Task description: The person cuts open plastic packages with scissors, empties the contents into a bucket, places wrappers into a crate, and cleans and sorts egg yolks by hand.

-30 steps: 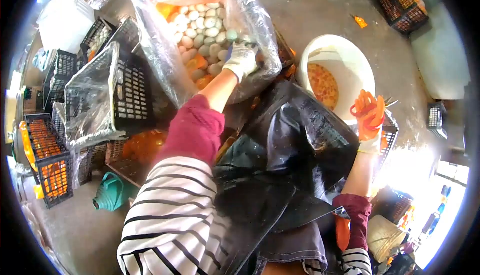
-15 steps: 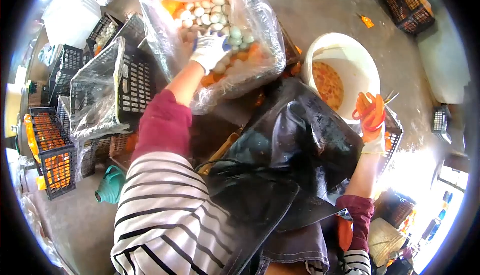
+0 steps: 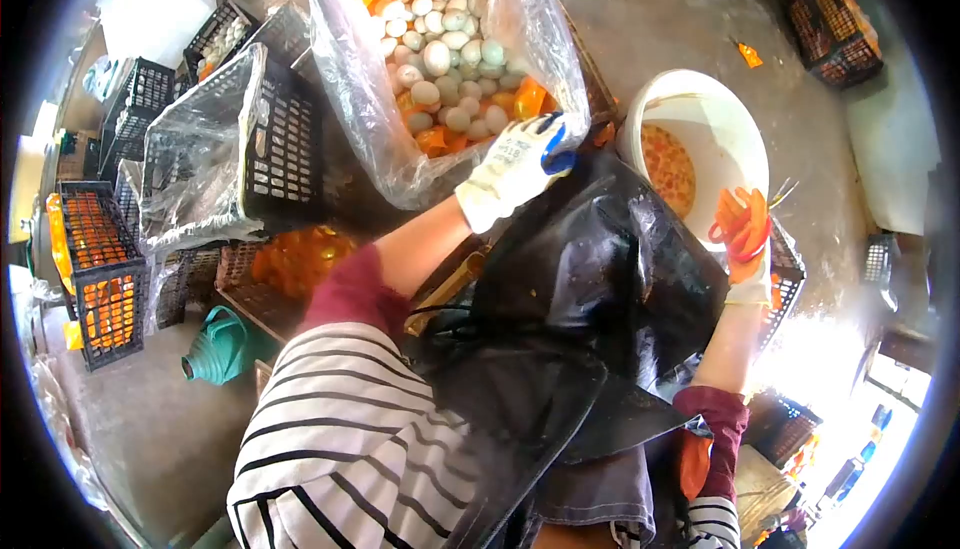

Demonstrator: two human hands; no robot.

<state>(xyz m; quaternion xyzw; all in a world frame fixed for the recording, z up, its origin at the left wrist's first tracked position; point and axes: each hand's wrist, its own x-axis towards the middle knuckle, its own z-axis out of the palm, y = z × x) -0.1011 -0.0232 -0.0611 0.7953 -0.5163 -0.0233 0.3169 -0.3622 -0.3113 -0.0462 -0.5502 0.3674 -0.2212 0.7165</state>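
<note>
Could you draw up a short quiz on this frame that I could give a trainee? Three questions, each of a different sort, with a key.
1. True or false: the left hand wears a white glove with blue on it.
2. Multiple choice: what lies inside the clear plastic liner?
A) bottles
B) eggs
C) apples
3. Short answer: which round container is nearest the right hand?

Key:
1. True.
2. B, pale eggs.
3. The white bucket.
</note>
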